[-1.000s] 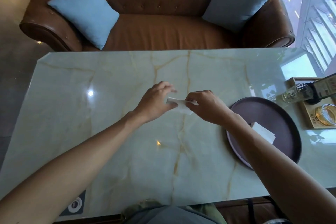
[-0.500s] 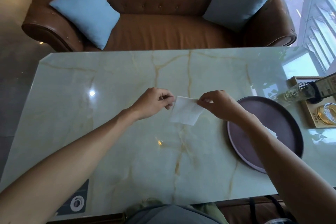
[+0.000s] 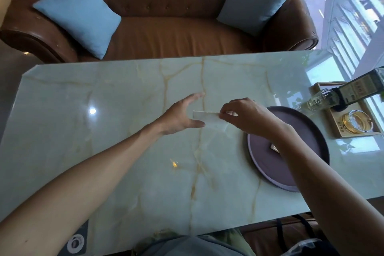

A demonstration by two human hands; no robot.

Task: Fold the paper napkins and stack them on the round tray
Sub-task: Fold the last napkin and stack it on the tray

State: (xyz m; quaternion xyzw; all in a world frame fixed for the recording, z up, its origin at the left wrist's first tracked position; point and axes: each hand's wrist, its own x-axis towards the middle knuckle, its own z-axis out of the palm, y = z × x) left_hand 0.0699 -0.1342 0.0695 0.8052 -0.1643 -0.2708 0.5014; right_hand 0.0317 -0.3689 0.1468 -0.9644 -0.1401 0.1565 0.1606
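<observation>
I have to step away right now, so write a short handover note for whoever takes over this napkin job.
Right hand: pinches the white napkin above the marble table.
Left hand: open, fingers straight, beside the napkin's left end.
Round tray: on the table at right, with one folded napkin on it, mostly hidden by the right forearm.
Done: one napkin on the tray.
Left: finish folding the held napkin, then stack it on the tray.

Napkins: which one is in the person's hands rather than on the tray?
The white napkin pinched by the right hand above the table; the other lies on the round tray.
</observation>
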